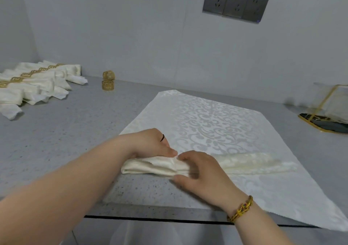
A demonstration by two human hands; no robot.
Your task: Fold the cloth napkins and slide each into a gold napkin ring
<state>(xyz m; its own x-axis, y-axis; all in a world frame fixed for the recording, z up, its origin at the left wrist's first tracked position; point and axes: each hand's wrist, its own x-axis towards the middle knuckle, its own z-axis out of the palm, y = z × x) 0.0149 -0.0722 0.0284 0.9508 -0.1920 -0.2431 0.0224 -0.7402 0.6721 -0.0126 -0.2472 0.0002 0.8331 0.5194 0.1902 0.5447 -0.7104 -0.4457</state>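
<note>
Near edge of counter (56, 131): right hand (199, 171) wrapped round middle of folded napkin (250, 162), thumb on near side; slightly blurred. Left hand (150, 144) just beyond, thumb and curled fingers pinching same napkin at middle. Folded napkin lay across near part of flat napkin (207, 120). Risk: free right end could fan open if grip slackened, and flat napkin could be dragged toward edge. Far left: gold rings (107, 85) well apart from hands, near ringed napkins (32, 82) — one hand would have to release to fetch, and folds could spring loose.

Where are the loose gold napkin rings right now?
In the head view, the two gold rings sit together far left on the counter, near the wall, just right of the finished napkins.
</note>
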